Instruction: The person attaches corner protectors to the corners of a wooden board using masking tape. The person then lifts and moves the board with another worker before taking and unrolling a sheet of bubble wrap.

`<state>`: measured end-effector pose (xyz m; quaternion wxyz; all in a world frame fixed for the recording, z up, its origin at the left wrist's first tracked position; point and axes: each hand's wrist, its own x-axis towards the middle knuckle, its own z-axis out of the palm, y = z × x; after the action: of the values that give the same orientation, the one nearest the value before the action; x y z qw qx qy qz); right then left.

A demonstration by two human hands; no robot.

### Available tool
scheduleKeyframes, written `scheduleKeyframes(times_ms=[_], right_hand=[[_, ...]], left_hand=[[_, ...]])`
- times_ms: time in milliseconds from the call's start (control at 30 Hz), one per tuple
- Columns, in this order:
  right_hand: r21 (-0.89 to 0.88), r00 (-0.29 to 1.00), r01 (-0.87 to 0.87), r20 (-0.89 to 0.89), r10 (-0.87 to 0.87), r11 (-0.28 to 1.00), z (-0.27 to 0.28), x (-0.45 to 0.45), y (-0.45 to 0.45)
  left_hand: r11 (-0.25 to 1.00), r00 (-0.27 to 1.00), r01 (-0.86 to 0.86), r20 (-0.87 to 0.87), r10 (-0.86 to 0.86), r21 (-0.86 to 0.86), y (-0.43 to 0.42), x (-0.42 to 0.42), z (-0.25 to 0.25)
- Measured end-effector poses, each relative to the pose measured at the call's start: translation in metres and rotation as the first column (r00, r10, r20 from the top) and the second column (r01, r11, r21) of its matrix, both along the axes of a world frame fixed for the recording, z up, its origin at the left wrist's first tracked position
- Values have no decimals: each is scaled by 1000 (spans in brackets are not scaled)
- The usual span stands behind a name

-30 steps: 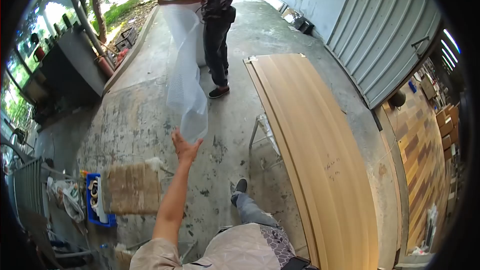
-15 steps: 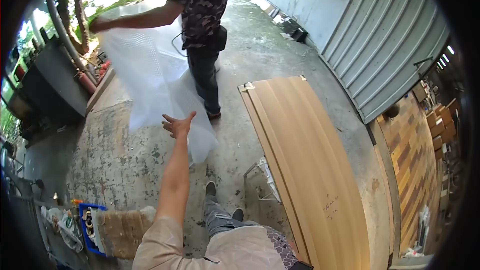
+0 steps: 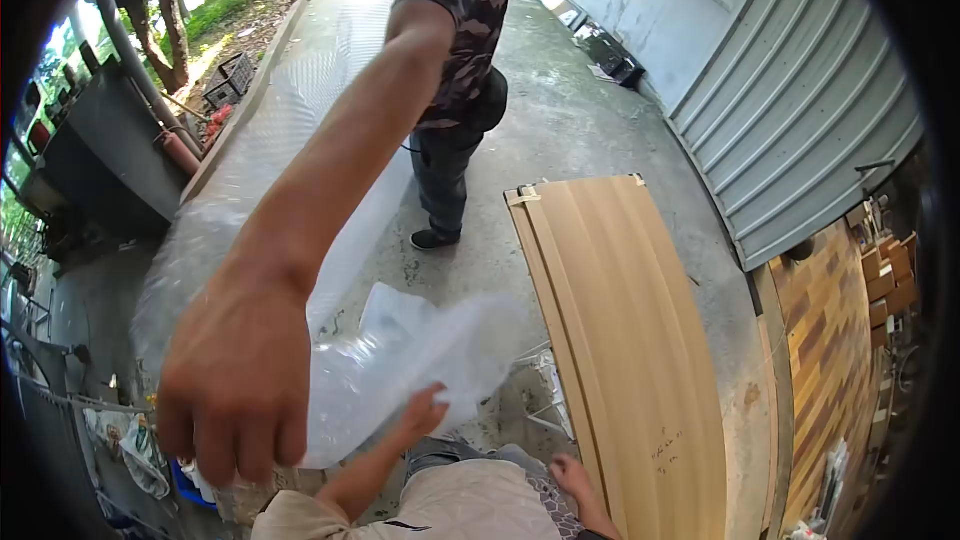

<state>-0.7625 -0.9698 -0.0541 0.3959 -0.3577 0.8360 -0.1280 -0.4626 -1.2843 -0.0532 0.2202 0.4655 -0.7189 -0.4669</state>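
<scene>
A sheet of clear bubble wrap (image 3: 335,395) hangs and spreads from the upper left down to my body. My left hand (image 3: 425,412) is at its near edge, thumb and fingers bent around the plastic. Near the long edge of the wood panels, my right hand (image 3: 572,477) is low beside my waist, its fingers loosely curled and apart, holding nothing. A co-worker (image 3: 455,70) in a camouflage shirt stands ahead, one arm stretched toward me over the wrap. That person's hand (image 3: 235,380) looms large at the left, fingers pointing down.
Long wood panels (image 3: 630,320) lie on a metal stand (image 3: 548,390) to my right. Beyond them are a corrugated metal door (image 3: 810,100) and a doorway with a patterned wood floor (image 3: 825,310). A dark metal box (image 3: 115,155) stands at the left.
The bubble wrap has come down close to my body. My left hand has drawn back from its outstretched, open position. The co-worker's arm has swung toward me, and my right hand has appeared.
</scene>
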Motion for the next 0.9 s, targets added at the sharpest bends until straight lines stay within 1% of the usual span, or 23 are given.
scheduleKeyframes(times_ms=[33,67,100,133,167,233,300,367,400,467,500,533,567,633,700,733,800,833,867,900], right_hand=[[-118,1000,6,-21,-8,993,-10,-12,-18],[-237,999,10,-40,-20,972,3,-16,-48],[-225,999,35,-3,-36,974,18,-21,-74],[-258,994,82,86,-61,963,39,-19,-102],[-381,984,106,171,-43,918,53,-12,-122],[-512,925,79,358,130,855,47,-5,-145],[-519,847,-133,383,369,845,107,20,-148],[-534,671,-207,532,516,820,126,49,-124],[-548,563,-230,599,569,804,129,69,-103],[-640,488,-400,457,744,656,117,106,-48],[-597,461,-429,500,733,678,129,125,-12],[-555,434,-461,540,721,693,145,139,22],[-582,376,-495,525,763,645,146,145,46],[-636,260,-532,505,823,558,143,158,95],[-661,314,-475,490,813,582,130,162,127],[-671,353,-446,476,805,592,123,161,143],[-663,356,-297,590,724,687,125,159,174],[-649,341,-226,646,683,727,124,158,187],[-627,357,-129,693,626,768,107,161,216],[-573,359,-59,752,553,817,124,164,242]], left_hand=[[991,994,99,32,-102,92,29,10,8],[964,977,191,53,-204,186,54,18,18],[960,975,212,33,-221,182,75,23,26],[956,971,233,14,-239,178,100,26,33],[952,966,254,-5,-257,172,123,29,42],[975,984,174,-54,-168,137,174,30,65],[986,992,104,-88,-93,129,229,25,71],[984,996,61,-76,-49,170,296,29,78],[985,998,54,-33,-49,161,318,29,105],[977,997,-45,-47,56,210,363,38,128],[968,992,-95,-64,113,230,385,40,133],[970,991,-98,-71,116,223,408,47,127],[972,990,-101,-76,120,212,431,58,115],[969,989,-91,-90,114,229,466,76,112],[958,989,-34,-127,73,284,497,82,120],[961,992,-31,-108,63,276,512,88,123],[965,994,-43,-86,68,259,536,95,126],[942,984,-44,-146,98,333,545,99,124],[914,970,-32,-207,126,405,564,106,120],[877,953,-16,-258,159,481,584,116,119]])
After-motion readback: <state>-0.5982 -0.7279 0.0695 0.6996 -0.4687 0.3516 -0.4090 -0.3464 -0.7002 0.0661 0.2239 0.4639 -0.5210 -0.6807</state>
